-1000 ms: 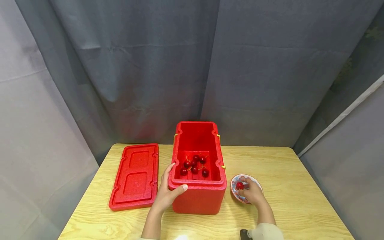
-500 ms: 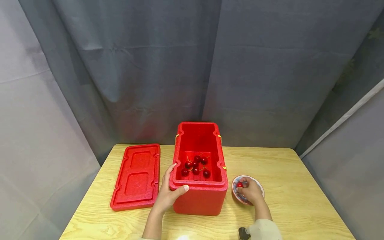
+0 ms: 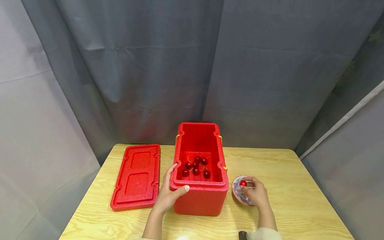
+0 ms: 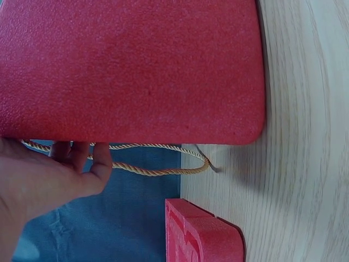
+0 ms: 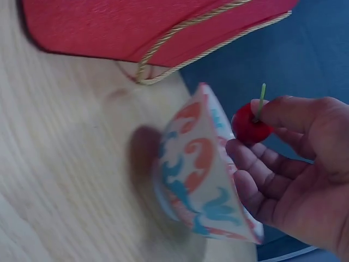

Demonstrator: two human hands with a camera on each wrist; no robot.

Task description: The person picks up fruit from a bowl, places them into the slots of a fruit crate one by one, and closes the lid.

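A deep red lidless box [image 3: 201, 202] stands mid-table, with several dark red cherries [image 3: 196, 171] on its floor. My left hand [image 3: 166, 196] holds its near left corner, thumb over the front rim and fingers along the left side. In the left wrist view, those fingers bend against the box wall beside a gold cord [image 4: 158, 171]. My right hand [image 3: 257, 193] pinches a bright red cherry [image 5: 248, 126] with a green stem, between thumb and fingers. Directly below is a small patterned bowl [image 3: 238, 194], whose inside is partly hidden by the hand.
The red lid [image 3: 137, 185] lies flat to the left of the box. Gold cord [image 5: 163, 41] loops hang at the box's sides. Grey curtains [image 3: 162, 66] close off the back and sides of the wooden table [image 3: 288, 186].
My right hand has raised the cherry from inside the bowl and shifted slightly right. The left hand keeps its place on the box corner.
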